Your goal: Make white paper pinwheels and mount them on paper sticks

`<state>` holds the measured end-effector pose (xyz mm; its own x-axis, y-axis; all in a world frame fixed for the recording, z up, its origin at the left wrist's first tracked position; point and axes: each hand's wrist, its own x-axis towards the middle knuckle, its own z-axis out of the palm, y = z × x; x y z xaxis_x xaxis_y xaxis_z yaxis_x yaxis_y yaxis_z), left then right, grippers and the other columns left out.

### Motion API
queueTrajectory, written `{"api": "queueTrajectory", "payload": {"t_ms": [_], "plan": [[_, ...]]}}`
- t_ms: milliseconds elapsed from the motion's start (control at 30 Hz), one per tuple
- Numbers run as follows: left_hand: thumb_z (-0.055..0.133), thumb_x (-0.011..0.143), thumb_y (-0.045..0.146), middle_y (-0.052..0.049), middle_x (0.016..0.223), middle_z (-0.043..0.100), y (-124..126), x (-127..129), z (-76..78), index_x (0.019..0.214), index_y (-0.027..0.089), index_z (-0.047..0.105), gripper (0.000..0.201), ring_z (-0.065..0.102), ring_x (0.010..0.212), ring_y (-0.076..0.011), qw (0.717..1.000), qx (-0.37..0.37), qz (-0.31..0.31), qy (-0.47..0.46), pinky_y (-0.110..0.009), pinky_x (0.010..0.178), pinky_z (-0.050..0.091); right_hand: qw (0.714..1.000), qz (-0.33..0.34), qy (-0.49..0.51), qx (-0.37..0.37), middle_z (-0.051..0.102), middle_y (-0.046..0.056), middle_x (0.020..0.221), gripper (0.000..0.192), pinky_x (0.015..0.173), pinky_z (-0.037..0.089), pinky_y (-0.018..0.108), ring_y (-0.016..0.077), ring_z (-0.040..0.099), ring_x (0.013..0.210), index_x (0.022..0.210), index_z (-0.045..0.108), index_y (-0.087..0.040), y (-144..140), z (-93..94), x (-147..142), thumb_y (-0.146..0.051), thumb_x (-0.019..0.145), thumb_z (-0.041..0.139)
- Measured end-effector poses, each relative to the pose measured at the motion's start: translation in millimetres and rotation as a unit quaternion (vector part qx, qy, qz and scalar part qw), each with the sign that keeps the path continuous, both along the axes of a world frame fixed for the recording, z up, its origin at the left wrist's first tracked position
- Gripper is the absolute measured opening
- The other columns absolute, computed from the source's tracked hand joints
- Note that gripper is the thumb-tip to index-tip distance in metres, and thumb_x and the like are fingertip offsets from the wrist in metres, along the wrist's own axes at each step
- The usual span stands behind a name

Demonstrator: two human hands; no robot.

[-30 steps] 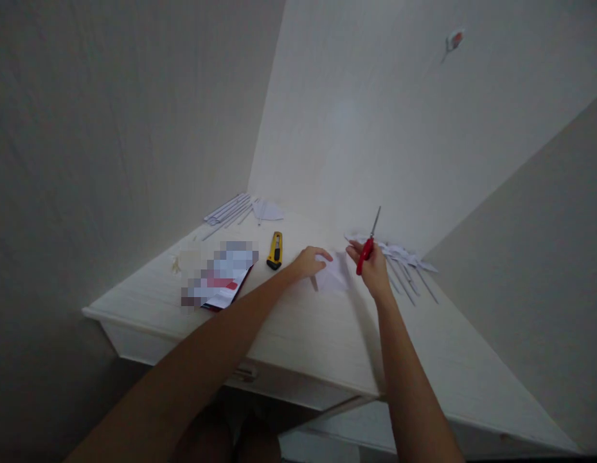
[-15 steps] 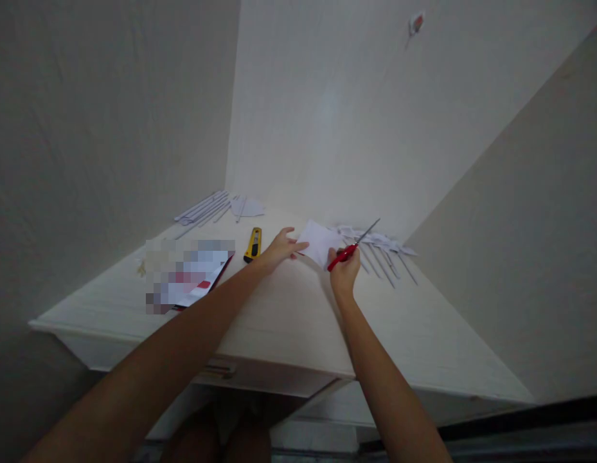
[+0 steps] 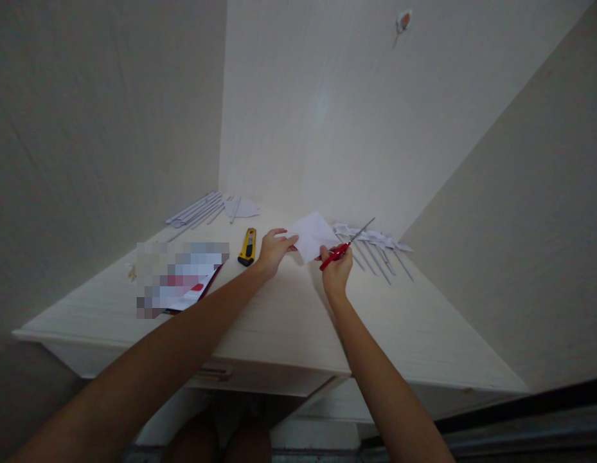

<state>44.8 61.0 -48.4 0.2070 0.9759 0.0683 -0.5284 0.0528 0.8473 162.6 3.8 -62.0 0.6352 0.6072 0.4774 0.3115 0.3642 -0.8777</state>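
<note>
My left hand (image 3: 273, 249) pinches the left edge of a white sheet of paper (image 3: 311, 234) and holds it lifted above the desk. My right hand (image 3: 337, 267) grips red-handled scissors (image 3: 344, 245); their blades point up and to the right, just beside the paper's right edge. Both hands hover over the middle of the white wooden desk (image 3: 288, 315).
A yellow utility knife (image 3: 247, 246) lies left of my left hand. A blurred booklet (image 3: 182, 278) sits further left. Thin rolled paper sticks lie at the back left (image 3: 196, 209) and at the right (image 3: 380, 251) with paper scraps. Walls close in on both sides.
My left hand has lifted the paper off the desk. The scissors have tilted from upright to slanting right, beside the paper. The camera view shifted right.
</note>
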Motion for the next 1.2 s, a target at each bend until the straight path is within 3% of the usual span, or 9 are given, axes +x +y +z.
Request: {"api": "queueTrajectory", "payload": {"t_ms": [67, 200, 267, 433, 533, 667, 833, 967, 1200], "plan": [[0.058, 0.073, 0.004, -0.004, 0.066, 0.065, -2, 1, -1.6, 0.076, 0.008, 0.054, 0.006, 0.063, 0.061, -0.0109, 0.999, -0.006, -0.043, -0.008, -0.028, 0.074, 0.052, 1.000, -0.011, -0.005, 0.025, 0.045, -0.003, 0.073, 0.031, 0.059, 0.047, 0.024, 0.0083, 0.050, 0.060, 0.079, 0.035, -0.021, 0, 0.5, 1, -0.029, 0.065, 0.062], [0.058, 0.076, 0.008, -0.010, 0.070, 0.067, -5, 3, -4.1, 0.064, 0.008, 0.055, 0.012, 0.065, 0.062, -0.0136, 0.992, -0.019, -0.125, 0.018, -0.031, 0.073, 0.053, 0.999, -0.025, 0.003, 0.048, 0.044, -0.003, 0.074, 0.031, 0.064, 0.047, 0.025, 0.0088, 0.049, 0.064, 0.079, 0.036, -0.021, 2, 0.4, 7, -0.028, 0.064, 0.062], [0.059, 0.075, 0.009, -0.010, 0.068, 0.068, -5, 2, -3.0, 0.063, 0.008, 0.056, 0.012, 0.065, 0.060, -0.0139, 0.990, -0.004, -0.127, 0.058, -0.031, 0.069, 0.054, 0.999, -0.019, 0.008, 0.044, 0.045, -0.003, 0.073, 0.032, 0.063, 0.047, 0.025, 0.0090, 0.049, 0.064, 0.078, 0.036, -0.021, 3, 0.7, 9, -0.030, 0.063, 0.063], [0.060, 0.072, 0.009, -0.003, 0.056, 0.064, 4, -6, 4.5, 0.055, 0.010, 0.057, 0.018, 0.063, 0.053, -0.0111, 0.989, 0.050, -0.016, 0.140, -0.023, 0.059, 0.054, 0.999, 0.014, 0.034, -0.016, 0.048, -0.003, 0.066, 0.034, 0.049, 0.039, 0.022, 0.0084, 0.046, 0.054, 0.083, 0.045, -0.018, -1, 5.1, 15, -0.043, 0.066, 0.059], [0.062, 0.070, 0.012, -0.001, 0.052, 0.061, 15, -14, 5.9, 0.049, 0.012, 0.054, 0.022, 0.061, 0.051, -0.0108, 0.983, 0.066, 0.043, 0.163, -0.020, 0.053, 0.051, 0.991, 0.081, 0.053, -0.096, 0.046, -0.004, 0.061, 0.038, 0.045, 0.031, 0.021, 0.0073, 0.041, 0.051, 0.082, 0.051, -0.015, -9, 11.7, 17, -0.046, 0.063, 0.061], [0.062, 0.070, 0.017, 0.000, 0.049, 0.059, 25, -22, 5.2, 0.050, 0.013, 0.054, 0.022, 0.059, 0.047, -0.0108, 0.972, 0.097, 0.094, 0.193, -0.018, 0.044, 0.046, 0.959, 0.205, 0.048, -0.187, 0.045, -0.004, 0.053, 0.037, 0.041, 0.023, 0.021, 0.0062, 0.039, 0.046, 0.072, 0.057, -0.011, -25, 24.3, 14, -0.041, 0.055, 0.069], [0.058, 0.074, 0.022, -0.002, 0.047, 0.057, 27, -27, 7.4, 0.050, 0.013, 0.053, 0.026, 0.054, 0.036, -0.0099, 0.943, 0.171, 0.144, 0.245, -0.018, 0.035, 0.036, 0.913, 0.324, 0.017, -0.248, 0.044, -0.005, 0.054, 0.032, 0.043, 0.024, 0.021, 0.0054, 0.036, 0.046, 0.073, 0.054, -0.012, -29, 25.3, 7, -0.042, 0.064, 0.062], [0.056, 0.074, 0.022, -0.003, 0.049, 0.059, 28, -26, 7.4, 0.051, 0.013, 0.051, 0.025, 0.060, 0.042, -0.0124, 0.956, 0.157, 0.141, 0.206, -0.019, 0.041, 0.044, 0.926, 0.282, -0.099, -0.232, 0.047, -0.004, 0.063, 0.018, 0.051, 0.031, 0.022, 0.0074, 0.039, 0.055, 0.073, 0.050, -0.014, -22, 14.0, 3, -0.026, 0.065, 0.060], [0.053, 0.075, 0.021, -0.009, 0.058, 0.064, 29, -25, 7.5, 0.053, 0.012, 0.051, 0.024, 0.066, 0.055, -0.0179, 0.958, 0.156, 0.142, 0.196, -0.021, 0.047, 0.050, 0.951, 0.210, -0.114, -0.196, 0.038, -0.005, 0.068, 0.032, 0.056, 0.034, 0.024, 0.0092, 0.037, 0.060, 0.086, 0.043, -0.016, -21, 15.1, 0, -0.036, 0.067, 0.060]]}}
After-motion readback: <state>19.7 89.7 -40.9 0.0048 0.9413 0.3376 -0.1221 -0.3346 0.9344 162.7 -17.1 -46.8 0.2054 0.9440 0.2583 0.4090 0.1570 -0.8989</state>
